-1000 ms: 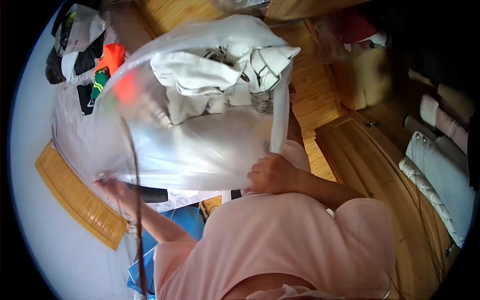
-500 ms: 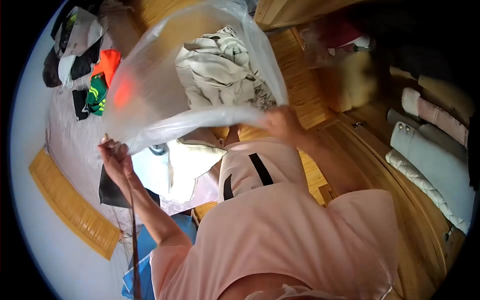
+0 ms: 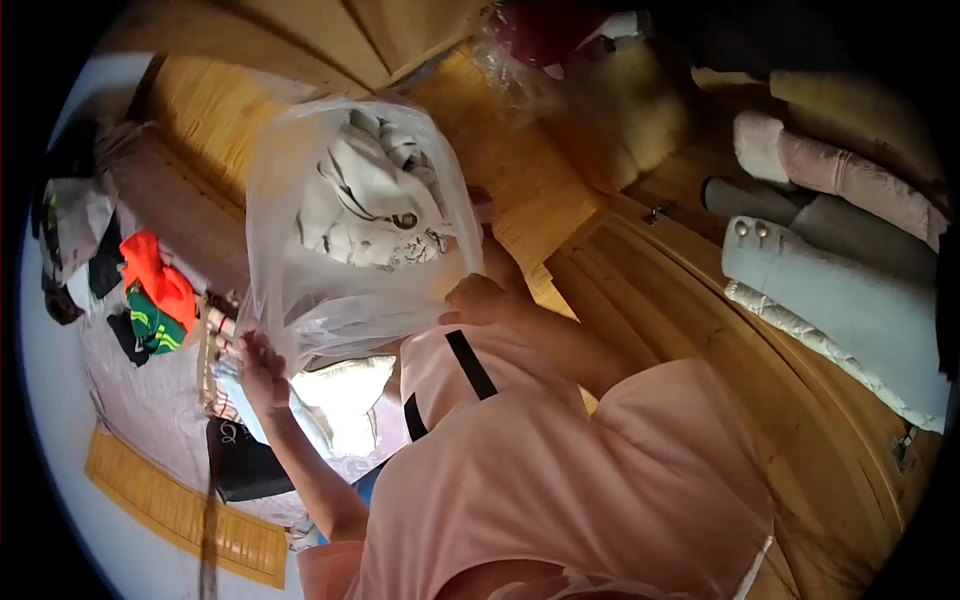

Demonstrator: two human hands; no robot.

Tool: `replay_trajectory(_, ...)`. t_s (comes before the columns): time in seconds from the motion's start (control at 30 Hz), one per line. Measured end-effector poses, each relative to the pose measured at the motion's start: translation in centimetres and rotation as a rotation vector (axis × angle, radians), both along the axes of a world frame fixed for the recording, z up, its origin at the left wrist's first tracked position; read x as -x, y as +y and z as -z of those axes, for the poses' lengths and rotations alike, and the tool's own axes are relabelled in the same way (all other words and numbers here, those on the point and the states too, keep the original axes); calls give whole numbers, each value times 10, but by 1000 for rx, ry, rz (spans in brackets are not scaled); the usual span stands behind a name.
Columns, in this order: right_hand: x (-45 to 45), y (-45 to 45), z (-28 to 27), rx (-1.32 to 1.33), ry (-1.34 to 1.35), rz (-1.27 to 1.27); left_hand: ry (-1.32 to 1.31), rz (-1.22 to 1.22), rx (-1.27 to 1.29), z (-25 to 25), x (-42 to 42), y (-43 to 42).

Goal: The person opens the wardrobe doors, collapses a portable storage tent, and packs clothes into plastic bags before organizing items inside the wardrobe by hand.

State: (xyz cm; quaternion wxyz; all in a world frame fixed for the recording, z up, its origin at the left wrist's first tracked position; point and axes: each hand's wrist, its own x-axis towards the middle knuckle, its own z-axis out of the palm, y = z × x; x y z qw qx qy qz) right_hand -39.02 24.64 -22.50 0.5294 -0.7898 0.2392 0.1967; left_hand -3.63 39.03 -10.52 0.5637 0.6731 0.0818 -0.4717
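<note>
A large clear plastic bag [image 3: 345, 300] hangs in front of me, its mouth held between both hands. Inside it lies bunched white fabric [image 3: 365, 190] with a dark print and a metal ring. My left hand [image 3: 262, 368] is closed on the bag's left edge, above the bed. At the right edge, my right hand [image 3: 476, 300] grips the plastic near my pink clothing [image 3: 530, 450]. Just below the bag, a brightly lit white cloth [image 3: 345, 400] lies close to my left forearm.
On the bed at left are an orange garment [image 3: 160, 278], a green garment with yellow stripes [image 3: 152, 325] and a black bag [image 3: 245, 462]. Folded textiles [image 3: 830, 280] lie in the wooden cabinet [image 3: 640, 300] at right. Wooden floor [image 3: 500, 130] shows beyond the bag.
The view has turned toward the right. The bag has come lower and its mouth is narrower, with both hands closer together. The fabric inside has shifted, showing a metal ring.
</note>
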Motion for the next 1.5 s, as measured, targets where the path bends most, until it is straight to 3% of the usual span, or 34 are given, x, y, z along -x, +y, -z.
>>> replay_trajectory(0.07, 15, -44, 19, -264, 4, 156, -108, 31, -162, 4, 26, -25)
replay_trajectory(0.1, 27, -56, 54, -579, -30, 744, -130, 40, -215, 8, 34, -33)
replay_trajectory(0.13, 39, -96, 82, -421, -148, 961, -154, 52, -271, 12, 39, -39)
replay_trajectory(0.17, 39, -150, 60, -404, 39, 1240, -177, 81, -286, 21, 40, -40)
replay_trajectory(0.2, 58, -192, 92, -157, 236, 1244, -168, 91, -293, 29, 39, -38)
replay_trajectory(0.23, 83, -217, 160, 106, -66, 1381, -208, 78, -382, 31, 44, -45)
replay_trajectory(0.27, 94, -261, 131, -131, 243, 1266, -248, 63, -469, 34, 49, -52)
replay_trajectory(0.33, 101, -298, 208, -77, 277, 1779, -354, 155, -571, 45, 47, -47)
replay_trajectory(0.4, 91, -326, 217, -275, 288, 1991, -410, 154, -564, 55, 41, -36)
replay_trajectory(0.57, 59, -354, 223, -509, 7, 2028, -533, 73, -520, 72, 13, 8)
replay_trajectory(0.7, 121, -348, 283, -367, -568, 1704, -840, 272, -560, 70, 13, -10)
replay_trajectory(0.73, 124, -341, 231, -609, -763, 1743, -941, 314, -556, 74, 12, -11)
replay_trajectory(0.77, 131, -327, 182, -568, -784, 1772, -1015, 500, -759, 79, -4, 0)
replay_trajectory(0.8, 138, -310, 136, -529, -806, 1801, -1048, 568, -725, 62, 14, -30)
replay_trajectory(0.87, 146, -291, 49, -497, -776, 2045, -1059, 740, -945, 41, 23, -56)
replay_trajectory(0.9, 157, -285, 26, -485, -788, 2059, -1428, 781, -836, 38, 28, -61)
replay_trajectory(0.93, 164, -278, 4, -471, -801, 2076, -1480, 743, -903, 19, 43, -85)
replay_trajectory(1.0, 145, -255, -61, -443, -747, 2024, -1603, 656, -505, 6, 57, -112)
replay_trajectory(1.07, 126, -223, -97, -410, -638, 1969, -1162, 597, -104, 8, 89, -128)
replay_trajectory(1.13, 114, -196, -119, -365, -489, 1895, -765, 763, -11, 21, 122, -138)
replay_trajectory(1.2, 118, -166, -125, -449, -444, 1815, -230, 624, 85, 20, 158, -152)
replay_trajectory(1.27, 116, -142, -144, -565, -481, 1709, 126, 509, 31, 17, 174, -150)
replay_trajectory(1.43, 63, -93, -231, -755, -605, 1239, 251, 599, -222, 37, 157, -114)
replay_trajectory(1.5, 47, -80, -255, -832, -644, 981, 447, 429, -263, 43, 148, -99)
